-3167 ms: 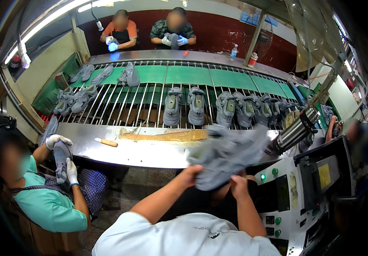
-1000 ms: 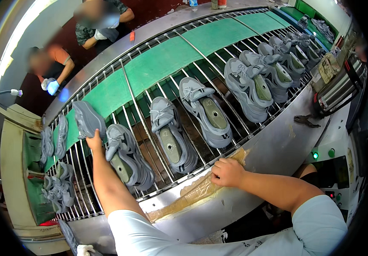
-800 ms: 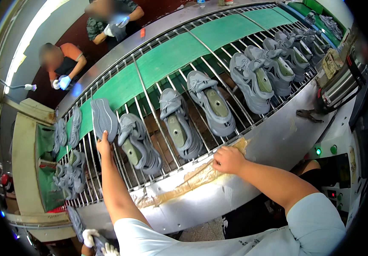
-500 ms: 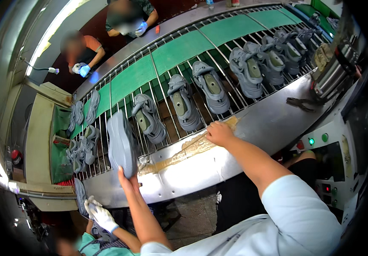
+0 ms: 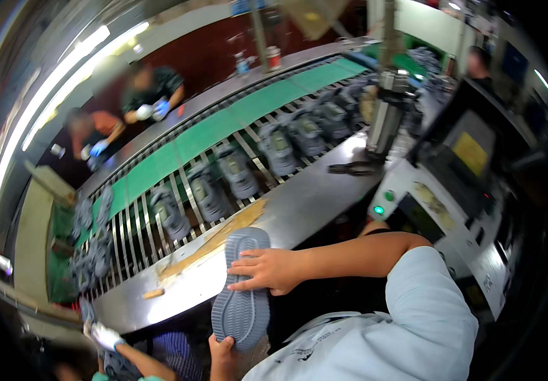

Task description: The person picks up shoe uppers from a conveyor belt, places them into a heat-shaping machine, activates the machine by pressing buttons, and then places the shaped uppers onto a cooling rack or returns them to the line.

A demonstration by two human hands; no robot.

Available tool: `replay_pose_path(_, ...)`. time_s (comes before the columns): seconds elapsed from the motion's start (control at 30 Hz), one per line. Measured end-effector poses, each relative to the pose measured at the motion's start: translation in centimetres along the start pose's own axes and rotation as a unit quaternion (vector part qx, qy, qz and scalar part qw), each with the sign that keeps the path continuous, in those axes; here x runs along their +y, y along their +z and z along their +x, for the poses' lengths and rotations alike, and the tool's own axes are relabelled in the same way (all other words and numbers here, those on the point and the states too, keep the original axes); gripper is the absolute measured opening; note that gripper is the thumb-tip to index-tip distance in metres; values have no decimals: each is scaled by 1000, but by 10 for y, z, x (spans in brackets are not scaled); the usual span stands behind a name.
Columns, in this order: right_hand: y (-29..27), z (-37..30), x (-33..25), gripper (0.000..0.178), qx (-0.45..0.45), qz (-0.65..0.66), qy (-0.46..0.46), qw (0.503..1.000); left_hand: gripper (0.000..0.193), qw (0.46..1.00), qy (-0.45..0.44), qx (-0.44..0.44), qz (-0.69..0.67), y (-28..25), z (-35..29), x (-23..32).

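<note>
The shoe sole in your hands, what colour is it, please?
Grey-blue sole, seen in the head view.
</note>
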State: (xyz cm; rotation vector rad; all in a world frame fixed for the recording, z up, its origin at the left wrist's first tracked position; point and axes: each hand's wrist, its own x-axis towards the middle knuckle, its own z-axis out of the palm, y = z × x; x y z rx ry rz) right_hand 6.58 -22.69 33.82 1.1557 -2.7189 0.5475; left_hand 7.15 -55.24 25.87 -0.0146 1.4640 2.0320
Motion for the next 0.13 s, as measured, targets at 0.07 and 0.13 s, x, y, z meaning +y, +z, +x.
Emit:
replay_pose_path(0.07, -26, -48, -32, 100, -59, -11, 47, 997, 68, 986, -68, -138, 71, 19, 11, 10)
replay_pose_path(0.13, -51, -92, -64, 102, -119, 52, 127, 983, 72, 958, -106, -249, 95, 46, 34, 9)
